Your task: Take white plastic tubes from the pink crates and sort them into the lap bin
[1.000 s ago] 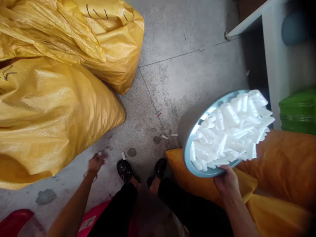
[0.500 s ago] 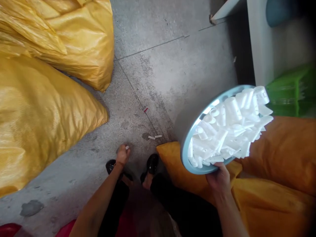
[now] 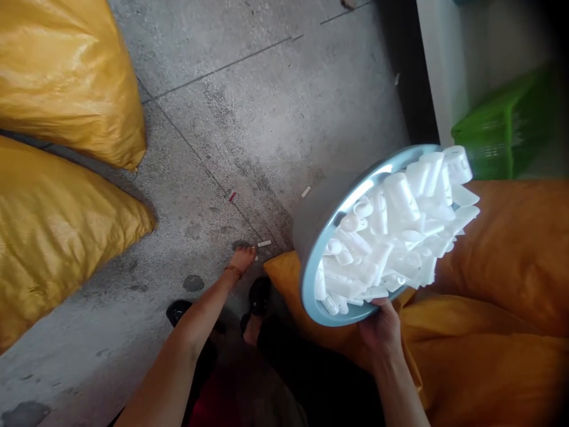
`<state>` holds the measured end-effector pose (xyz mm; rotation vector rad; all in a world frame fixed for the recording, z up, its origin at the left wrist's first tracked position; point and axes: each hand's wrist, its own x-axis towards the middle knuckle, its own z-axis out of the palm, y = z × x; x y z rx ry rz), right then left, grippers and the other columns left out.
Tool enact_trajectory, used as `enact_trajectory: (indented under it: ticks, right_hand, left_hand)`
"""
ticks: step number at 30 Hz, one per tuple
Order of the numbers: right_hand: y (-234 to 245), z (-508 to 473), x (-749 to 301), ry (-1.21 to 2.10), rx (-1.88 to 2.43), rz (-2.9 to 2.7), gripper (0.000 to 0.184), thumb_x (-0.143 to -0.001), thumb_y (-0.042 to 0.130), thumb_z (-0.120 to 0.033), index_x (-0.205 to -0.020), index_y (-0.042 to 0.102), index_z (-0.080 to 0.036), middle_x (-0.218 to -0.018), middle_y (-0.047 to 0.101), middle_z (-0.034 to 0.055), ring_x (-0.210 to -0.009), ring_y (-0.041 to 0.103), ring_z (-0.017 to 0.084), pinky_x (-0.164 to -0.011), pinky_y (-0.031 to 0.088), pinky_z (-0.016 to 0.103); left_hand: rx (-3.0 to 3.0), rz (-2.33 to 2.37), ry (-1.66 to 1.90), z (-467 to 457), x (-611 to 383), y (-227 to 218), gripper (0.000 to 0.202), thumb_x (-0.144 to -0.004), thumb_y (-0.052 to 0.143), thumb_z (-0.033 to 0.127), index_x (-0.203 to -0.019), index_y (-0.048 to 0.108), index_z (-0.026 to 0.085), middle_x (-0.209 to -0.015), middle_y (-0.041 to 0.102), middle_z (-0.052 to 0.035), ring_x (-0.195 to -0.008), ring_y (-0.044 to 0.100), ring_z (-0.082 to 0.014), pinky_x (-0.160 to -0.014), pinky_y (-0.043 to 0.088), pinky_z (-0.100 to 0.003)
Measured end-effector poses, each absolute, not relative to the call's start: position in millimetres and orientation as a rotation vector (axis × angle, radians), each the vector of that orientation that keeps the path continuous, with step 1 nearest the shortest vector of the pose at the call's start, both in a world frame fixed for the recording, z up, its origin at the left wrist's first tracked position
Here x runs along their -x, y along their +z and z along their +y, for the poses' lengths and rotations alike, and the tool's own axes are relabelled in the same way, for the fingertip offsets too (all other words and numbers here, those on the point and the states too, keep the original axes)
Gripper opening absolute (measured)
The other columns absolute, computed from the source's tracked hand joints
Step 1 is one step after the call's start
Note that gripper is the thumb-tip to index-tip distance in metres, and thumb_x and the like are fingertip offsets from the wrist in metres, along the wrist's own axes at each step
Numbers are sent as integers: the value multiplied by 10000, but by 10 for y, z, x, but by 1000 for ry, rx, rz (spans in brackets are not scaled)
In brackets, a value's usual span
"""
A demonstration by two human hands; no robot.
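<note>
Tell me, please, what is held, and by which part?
The right hand grips a pale blue basin by its lower rim; whether the left hand holds anything cannot be told.

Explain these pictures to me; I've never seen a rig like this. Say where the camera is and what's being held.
One camera worn on a person's head looks down, so these are that person's own bare hands, no machine. The right hand grips the rim of a round pale blue tray heaped with small white tube-shaped pieces. The left hand reaches down to a small white stub on the grey concrete floor. Big yellow woven sacks lie to the left, orange sacks to the right.
</note>
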<state>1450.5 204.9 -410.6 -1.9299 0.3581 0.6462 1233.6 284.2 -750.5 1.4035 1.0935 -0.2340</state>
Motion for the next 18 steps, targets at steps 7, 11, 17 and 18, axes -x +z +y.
enact_trajectory:
  ticks: [7,11,17,18]
  right_hand:
    - [-4109,2000,-14577,614,1940,368,531,-561,630,-202,-1091,663,-210,-1037,728,-5,-984,650,227,-804,578,298]
    - [-4113,2020,-14622,605,1935,371,535,-556,627,-199,-1090,664,-213,-1015,729,-7,-963,650,222,-790,575,295]
    - [-4101,2064,-14642,614,1926,403,521,-547,621,-192,-1065,672,-222,-989,726,-13,-911,648,228,-764,573,328]
    - [-4101,2063,-14641,609,1920,404,514,-541,627,-187,-1052,674,-222,-981,725,-16,-895,646,220,-751,570,315]
  left_hand:
    - [-1371,1220,-250,2970,-12263,-7600,293,-945,596,315,-1202,606,174,-1218,616,-100,-1051,624,-221,-902,537,-423]
    - [-1337,1291,-215,3001,-12400,-7607,333,-935,611,315,-1232,585,168,-1229,605,-104,-1076,616,-238,-910,530,-442]
    - [-1259,1242,-147,2978,-12676,-7435,337,-937,607,320,-1233,587,160,-1269,586,-116,-1107,599,-244,-938,517,-457]
    - [-1233,1222,-136,2970,-12737,-7411,336,-937,608,320,-1228,591,154,-1264,589,-121,-1099,603,-241,-932,522,-448]
